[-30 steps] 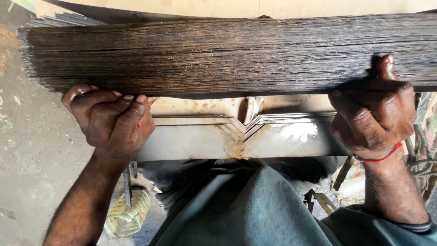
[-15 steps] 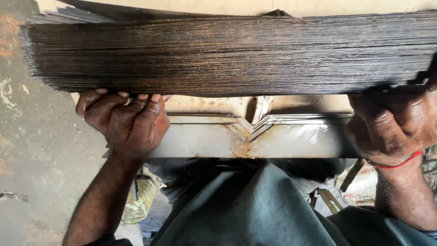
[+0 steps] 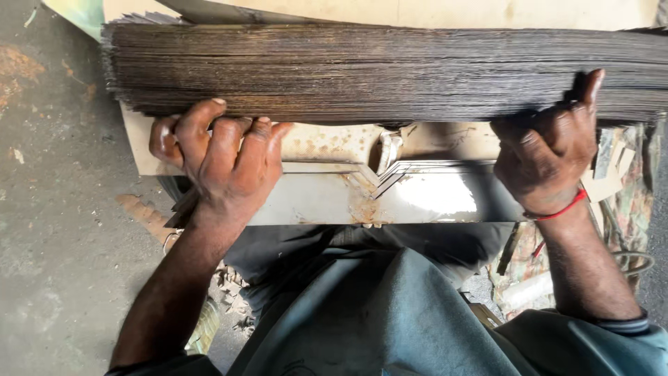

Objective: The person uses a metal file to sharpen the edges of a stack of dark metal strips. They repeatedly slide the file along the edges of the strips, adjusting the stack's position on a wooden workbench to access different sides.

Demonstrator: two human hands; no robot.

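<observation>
A: Stack [image 3: 390, 73] of thin dark sheets, seen edge-on. Long axis runs left to right across the view, past the right edge of the frame.

B: Hands?

A: Both on the stack's near face. Left hand [image 3: 219, 157] below its left part, fingers curled up under the bottom edge, knuckles toward the camera. Right hand [image 3: 546, 157] below its right part, fingers hooked under, thumb up against the face of the sheets. A red band on that wrist.

B: Closed on it?

A: Both wrapped on the stack's lower edge, narrow curl, fingertips hidden underneath. How far they reach under, cannot tell.

B: Which hand is nearer the end?

A: Left; it sits close to the stack's left end. The right end is out of view, so no comparison there.

B: What's below the stack?

A: A pale metal plate [image 3: 390, 195] with a notched joint, just under it, between the two hands. Grey floor [image 3: 49, 230] left of the stack. Paper scraps [image 3: 612, 174] right of the plate.
</observation>
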